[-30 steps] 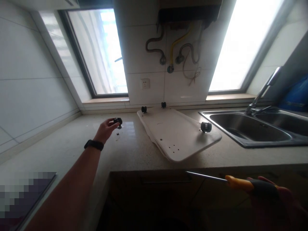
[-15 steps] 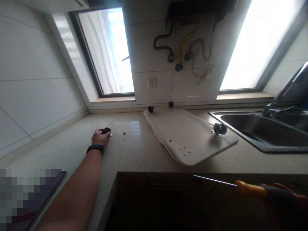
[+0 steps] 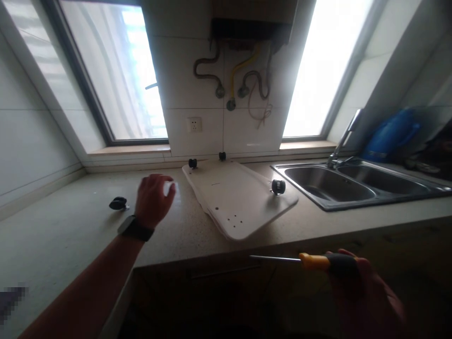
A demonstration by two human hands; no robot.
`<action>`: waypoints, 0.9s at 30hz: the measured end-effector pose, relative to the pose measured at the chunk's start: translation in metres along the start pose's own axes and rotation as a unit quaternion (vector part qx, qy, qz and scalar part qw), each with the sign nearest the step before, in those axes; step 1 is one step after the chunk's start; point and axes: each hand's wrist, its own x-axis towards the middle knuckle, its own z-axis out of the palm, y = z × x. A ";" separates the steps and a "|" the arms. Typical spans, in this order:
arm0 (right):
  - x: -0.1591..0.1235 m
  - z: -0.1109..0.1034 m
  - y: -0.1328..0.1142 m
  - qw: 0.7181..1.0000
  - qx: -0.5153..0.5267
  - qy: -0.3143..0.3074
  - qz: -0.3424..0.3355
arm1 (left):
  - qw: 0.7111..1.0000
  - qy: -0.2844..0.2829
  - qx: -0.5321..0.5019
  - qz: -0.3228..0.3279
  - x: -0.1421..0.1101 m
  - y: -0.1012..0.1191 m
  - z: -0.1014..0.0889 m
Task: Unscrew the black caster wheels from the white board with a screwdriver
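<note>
My left hand (image 3: 152, 200) hovers over the countertop between a loose black caster wheel (image 3: 118, 203) and a white board (image 3: 243, 197). Its fingers curl forward, with the thumb apart from them and nothing visible in between. Metal shows at the base of the loose caster, which lies on the counter left of my wrist. My right hand (image 3: 367, 292) is wrapped around a screwdriver (image 3: 314, 261) with an orange and black handle, its shaft pointing left below the counter edge. Three black casters are fitted on the board; its near corner has several small holes.
A double steel sink (image 3: 328, 183) with a faucet (image 3: 341, 141) is set into the counter (image 3: 169, 245) on the right. Behind it stands a blue container (image 3: 391, 134). Pipes and a wall socket (image 3: 194, 124) are on the tiled wall between two windows.
My left hand has let go of the loose caster and moved right of it, toward the board. The view has turned to the right. The screwdriver stays in my right hand.
</note>
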 end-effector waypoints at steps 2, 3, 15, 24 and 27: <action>0.007 -0.004 0.001 1.000 0.001 0.019 0.001 | 0.986 -0.061 -0.086 0.130 -0.010 0.062 -0.004; 0.009 -0.007 0.000 1.000 0.001 0.026 0.001 | 0.971 -0.098 -0.115 0.184 -0.018 0.088 -0.005; 0.010 -0.016 -0.009 0.998 0.020 0.049 0.024 | 0.902 -0.230 -0.123 0.344 -0.049 0.127 0.003; 0.013 -0.025 -0.002 0.999 -0.013 0.043 -0.014 | 0.866 -0.346 -0.110 0.343 -0.024 0.100 -0.050; 0.012 -0.030 -0.001 0.998 -0.032 0.020 -0.043 | 0.862 -0.371 -0.132 0.319 -0.021 0.091 -0.062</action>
